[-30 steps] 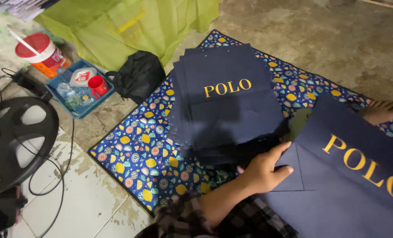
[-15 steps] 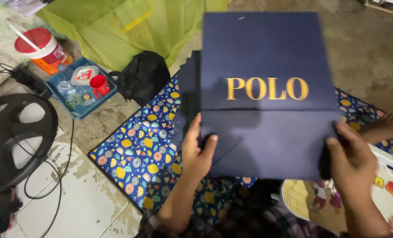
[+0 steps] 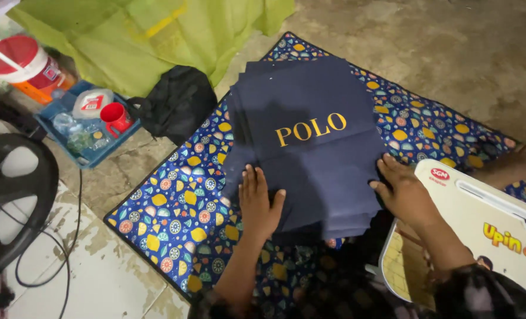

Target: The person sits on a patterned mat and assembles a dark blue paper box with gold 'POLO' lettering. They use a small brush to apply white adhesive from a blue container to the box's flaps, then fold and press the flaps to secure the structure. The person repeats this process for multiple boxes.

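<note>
Navy folded sheet, raised in front of me half second ago, now down flat on top of navy stack (image 3: pixel 310 142) on patterned mat (image 3: pixel 174 218). My left hand (image 3: pixel 260 204) flat, fingers spread, on stack's near-left edge; right hand (image 3: pixel 404 192) open, pressing near-right edge. Nothing gripped. Sheet added; pile being squared.

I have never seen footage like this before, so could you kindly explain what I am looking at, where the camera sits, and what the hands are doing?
There is no machine here: a person wears a camera on the head, so it looks down at their own two bare hands. They sit at a patterned blue mat spread on the floor. On it lies a stack of dark navy folded sheets with gold lettering on top. The left hand lies flat on the stack's near left corner, and the right hand presses its right edge. Neither grips anything. A white board leans at the right, and a blue tray with a red cup sits at the left.
</note>
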